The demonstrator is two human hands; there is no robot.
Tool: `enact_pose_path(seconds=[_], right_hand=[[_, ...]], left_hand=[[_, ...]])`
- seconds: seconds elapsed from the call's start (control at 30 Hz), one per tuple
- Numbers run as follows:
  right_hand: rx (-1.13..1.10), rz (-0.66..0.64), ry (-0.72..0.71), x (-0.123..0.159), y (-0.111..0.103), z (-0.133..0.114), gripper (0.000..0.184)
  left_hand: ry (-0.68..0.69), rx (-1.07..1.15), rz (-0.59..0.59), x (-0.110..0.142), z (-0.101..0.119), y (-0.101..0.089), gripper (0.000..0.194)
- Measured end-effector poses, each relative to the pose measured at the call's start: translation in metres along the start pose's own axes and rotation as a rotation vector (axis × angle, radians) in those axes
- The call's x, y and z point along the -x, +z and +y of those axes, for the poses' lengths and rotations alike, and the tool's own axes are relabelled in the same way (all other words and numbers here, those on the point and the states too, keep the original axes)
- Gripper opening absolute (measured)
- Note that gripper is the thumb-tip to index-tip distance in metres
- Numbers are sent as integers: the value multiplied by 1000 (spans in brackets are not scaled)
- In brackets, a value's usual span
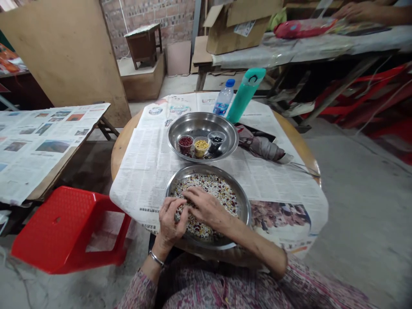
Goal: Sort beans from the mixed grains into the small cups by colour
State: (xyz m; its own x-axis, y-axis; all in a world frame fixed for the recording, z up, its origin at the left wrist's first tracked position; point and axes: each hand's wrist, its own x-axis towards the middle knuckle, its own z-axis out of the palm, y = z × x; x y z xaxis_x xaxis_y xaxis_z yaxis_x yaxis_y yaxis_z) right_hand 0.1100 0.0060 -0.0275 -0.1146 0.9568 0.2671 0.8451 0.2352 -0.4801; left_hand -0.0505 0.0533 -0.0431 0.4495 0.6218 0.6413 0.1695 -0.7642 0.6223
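Observation:
Right in front of me a steel basin (246, 206) holds a mix of white grains and red, yellow and dark beans (222, 191). At its left rim is my left hand (172, 221), with bent fingers and a gap between thumb and forefinger. My right hand (206, 208) reaches over the mix, its fingers drawn together close to my left fingertips; what they pinch is too small to make out. Behind, a second steel basin (201, 120) holds three clear cups: one with red beans (186, 143), one with yellow beans (201, 146), one with black beans (216, 139).
Newspaper (141, 171) covers the round table (120, 156). At its back stand a water bottle (223, 98) and a teal bottle (246, 94), near a folded umbrella (260, 143). A red stool (64, 227) is on the left. Another person's hand (354, 10) shows at the back right.

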Motion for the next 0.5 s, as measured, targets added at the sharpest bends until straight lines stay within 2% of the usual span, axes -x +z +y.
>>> enact_pose_path(seconds=[0.1, 0.2, 0.27, 0.37, 0.43, 0.5], right_hand=[[3, -129, -171, 11, 1, -12, 29], [95, -187, -233, 21, -4, -3, 27], [179, -172, -179, 23, -11, 14, 21], [285, -21, 17, 18, -20, 39, 23], [333, 98, 138, 9, -22, 48, 25], [361, 147, 198, 0, -19, 47, 25]], left_hand=[[-30, -7, 29, 1, 2, -1, 16], [-35, 3, 20, 1, 2, -1, 16], [-27, 8, 16, 1, 2, -1, 16], [-11, 12, 9, 0, 1, -1, 15], [-3, 22, 7, -1, 1, -1, 15], [-10, 31, 8, -1, 0, -1, 15]])
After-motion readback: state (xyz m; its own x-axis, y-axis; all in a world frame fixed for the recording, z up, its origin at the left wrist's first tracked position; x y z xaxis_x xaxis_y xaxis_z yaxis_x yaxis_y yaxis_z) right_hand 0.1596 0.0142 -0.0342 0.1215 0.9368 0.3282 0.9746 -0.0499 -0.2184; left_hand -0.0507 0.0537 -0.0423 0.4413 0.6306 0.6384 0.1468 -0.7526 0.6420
